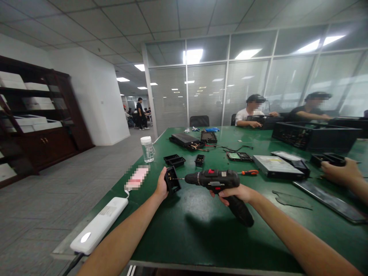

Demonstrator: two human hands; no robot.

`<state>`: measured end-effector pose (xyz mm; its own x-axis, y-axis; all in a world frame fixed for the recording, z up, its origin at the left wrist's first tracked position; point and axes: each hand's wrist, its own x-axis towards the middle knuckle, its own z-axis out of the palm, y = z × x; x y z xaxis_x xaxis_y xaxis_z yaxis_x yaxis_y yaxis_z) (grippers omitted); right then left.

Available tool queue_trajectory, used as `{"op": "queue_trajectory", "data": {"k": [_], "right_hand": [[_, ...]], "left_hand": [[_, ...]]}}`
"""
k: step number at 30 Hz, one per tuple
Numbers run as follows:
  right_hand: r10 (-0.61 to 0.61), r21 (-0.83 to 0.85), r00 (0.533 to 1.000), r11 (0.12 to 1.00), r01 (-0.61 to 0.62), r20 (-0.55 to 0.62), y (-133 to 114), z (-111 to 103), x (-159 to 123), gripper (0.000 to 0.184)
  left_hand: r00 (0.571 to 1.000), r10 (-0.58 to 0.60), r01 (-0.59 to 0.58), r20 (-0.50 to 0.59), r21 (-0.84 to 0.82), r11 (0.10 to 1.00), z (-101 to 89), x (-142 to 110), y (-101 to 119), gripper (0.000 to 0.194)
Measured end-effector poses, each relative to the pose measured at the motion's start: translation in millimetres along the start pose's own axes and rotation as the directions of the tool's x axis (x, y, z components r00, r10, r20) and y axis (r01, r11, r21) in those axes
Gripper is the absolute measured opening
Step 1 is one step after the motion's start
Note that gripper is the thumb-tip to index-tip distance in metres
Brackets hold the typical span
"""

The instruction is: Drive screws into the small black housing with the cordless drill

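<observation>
My left hand (pixel 162 185) grips a small black plastic box (pixel 173 181) by its side, its hollow face tilted toward the right. A few brassy spots show inside it. My right hand (pixel 237 193) is wrapped round the handle of a black cordless drill (pixel 214 179) with red marks. The drill points left, and its thin bit (pixel 180 178) reaches to the box's opening; whether the tip touches a screw I cannot make out. Just beyond the box lie similar black plastic parts (pixel 174 160) and a small black frame (pixel 199 160). An orange-handled screwdriver (pixel 249 173) lies behind the drill.
A white power strip (pixel 100 226) and a clear bottle (pixel 147 149) stand along the green table's (pixel 161 241) left edge. Opened black devices (pixel 186 141), a circuit board (pixel 239 156), a silver drive (pixel 277 167) and a dark panel (pixel 330 201) lie around. A co-worker's hand (pixel 342 174) reaches in at right.
</observation>
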<state>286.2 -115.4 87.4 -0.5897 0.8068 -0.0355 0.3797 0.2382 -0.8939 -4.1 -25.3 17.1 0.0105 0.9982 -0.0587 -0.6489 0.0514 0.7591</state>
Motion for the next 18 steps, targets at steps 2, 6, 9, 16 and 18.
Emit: {"op": "queue_trajectory", "data": {"k": [2, 6, 9, 16, 18], "right_hand": [[0.020, -0.010, 0.999, 1.000, -0.021, -0.043, 1, 0, 0, 0.037], [0.027, 0.028, 0.998, 0.999, -0.025, -0.056, 4, -2, 2, 0.038], [0.018, 0.047, 1.000, 0.999, -0.018, -0.009, 9, -4, 4, 0.039], [0.001, -0.139, 0.984, 0.990, -0.027, -0.179, 16, -1, 5, 0.036], [0.005, -0.064, 0.995, 0.998, -0.011, -0.099, 13, -1, 5, 0.036]], "left_hand": [[0.999, 0.034, -0.034, -0.010, 0.001, 0.999, 1.4, -1, -1, 0.040], [0.998, 0.055, -0.055, -0.008, 0.002, 0.998, 2.6, -2, -6, 0.041], [0.998, 0.063, -0.063, 0.002, -0.007, 0.998, 2.7, -2, -7, 0.041], [0.998, 0.059, -0.059, 0.010, 0.005, 0.998, 3.6, -4, -5, 0.043], [0.997, 0.074, -0.074, 0.004, 0.022, 0.997, 4.2, -5, -5, 0.044]]}}
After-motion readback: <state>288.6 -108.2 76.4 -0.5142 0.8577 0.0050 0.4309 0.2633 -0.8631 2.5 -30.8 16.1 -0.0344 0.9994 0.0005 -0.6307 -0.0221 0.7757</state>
